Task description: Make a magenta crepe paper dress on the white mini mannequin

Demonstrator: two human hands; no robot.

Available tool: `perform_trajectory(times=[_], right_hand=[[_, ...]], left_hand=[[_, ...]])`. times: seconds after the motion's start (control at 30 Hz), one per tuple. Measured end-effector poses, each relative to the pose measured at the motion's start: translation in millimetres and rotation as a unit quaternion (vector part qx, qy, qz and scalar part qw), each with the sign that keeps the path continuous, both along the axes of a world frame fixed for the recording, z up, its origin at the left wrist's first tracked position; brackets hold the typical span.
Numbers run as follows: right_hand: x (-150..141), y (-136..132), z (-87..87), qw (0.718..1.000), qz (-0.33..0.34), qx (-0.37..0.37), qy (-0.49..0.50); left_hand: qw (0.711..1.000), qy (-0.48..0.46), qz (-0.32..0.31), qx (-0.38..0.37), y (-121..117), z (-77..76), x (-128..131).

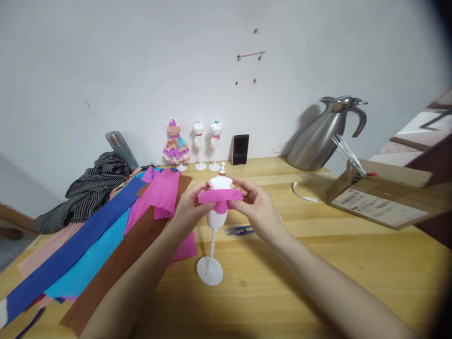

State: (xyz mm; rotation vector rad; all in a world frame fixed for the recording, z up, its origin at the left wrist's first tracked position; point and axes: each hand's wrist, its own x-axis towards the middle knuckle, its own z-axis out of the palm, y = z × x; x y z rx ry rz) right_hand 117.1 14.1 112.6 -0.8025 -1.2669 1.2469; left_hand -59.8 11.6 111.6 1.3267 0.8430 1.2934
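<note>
A small white dress form (216, 220) on a round base stands in front of me, with a brown band at its neck and pink material around its waist. Across its chest runs a folded pink strip (220, 196), stretched level between both hands. My left hand (192, 202) pinches the strip's left end between thumb and fingers. At the other end, my right hand (254, 201) grips it the same way, fingertips partly hidden behind it. Blue-handled thread snips (240, 230) lie on the table just behind the form, near my right wrist.
Coloured crepe-like sheets, including a blue strip (81, 249) and a brown one (116, 263), cover the left side. Behind stand a ruffled dress form (175, 148), two white forms and a black phone (240, 149). A steel jug (319, 136) and cardboard box (381, 200) are right.
</note>
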Motion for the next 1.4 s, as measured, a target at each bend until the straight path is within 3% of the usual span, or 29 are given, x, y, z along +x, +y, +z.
perform_trajectory(times=[0.43, 0.73, 1.03, 1.4], right_hand=[[-0.1, 5.0, -1.7, 0.995, 0.002, -0.074, 0.07], [-0.6, 4.6, -5.1, 1.0, -0.025, 0.017, 0.006], [-1.4, 2.7, 0.2, 0.999, -0.041, 0.021, 0.001], [-1.0, 2.7, -1.4, 0.996, -0.057, 0.05, -0.037]], left_hand=[[0.998, -0.038, 0.039, -0.011, 3.9, -4.2, 5.1], [0.998, -0.047, 0.052, 0.009, 2.4, -7.5, 7.3], [0.999, -0.013, 0.03, 0.026, -2.7, 0.9, 7.5], [0.984, 0.03, 0.159, 0.069, -6.3, 6.0, 6.5]])
